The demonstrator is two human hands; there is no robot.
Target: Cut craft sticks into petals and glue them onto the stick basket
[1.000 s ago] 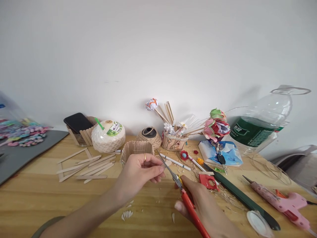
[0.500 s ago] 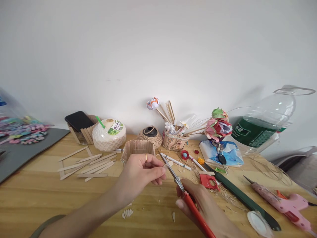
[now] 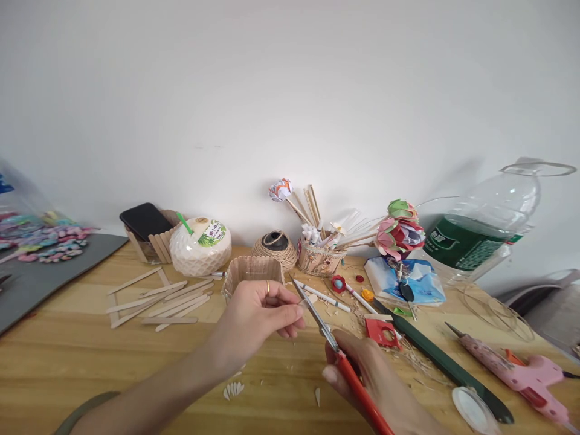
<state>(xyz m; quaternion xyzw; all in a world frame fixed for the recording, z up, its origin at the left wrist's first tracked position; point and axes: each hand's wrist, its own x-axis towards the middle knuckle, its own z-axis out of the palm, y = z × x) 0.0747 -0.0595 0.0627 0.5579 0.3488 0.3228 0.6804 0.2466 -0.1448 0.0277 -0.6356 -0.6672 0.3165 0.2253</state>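
— What are the hands doing over there?

— The left hand (image 3: 258, 317) pinches a small pale wooden piece (image 3: 309, 299) between thumb and fingertips, near the middle of the bench (image 3: 67, 350). The right hand (image 3: 376, 380) is wrapped around the red handles of the scissors (image 3: 333, 344), toward the front edge; the blades point up and back, their tips right at that piece. Whether the blades are parted I cannot tell from here.

— And the pots and boxes?

— Just behind the left hand sits a stick-walled cup (image 3: 251, 272); its inside is hidden. Along the back edge, a woven basket (image 3: 317, 258) holds wooden sticks, rolled paper and a paper flower on a stem. Toward the back left corner, a stick-built box (image 3: 154, 244) carries a dark phone (image 3: 142, 219) on top, and beside it a white coconut-shaped drink (image 3: 200, 248) has a green straw in it. At the right edge a big clear bottle (image 3: 480, 232) lies tilted, cut open at its end.

— Anything loose?

— Flat craft sticks (image 3: 158, 301) lie left of the cup, and a pink glue gun (image 3: 516, 368) rests near the front right corner.
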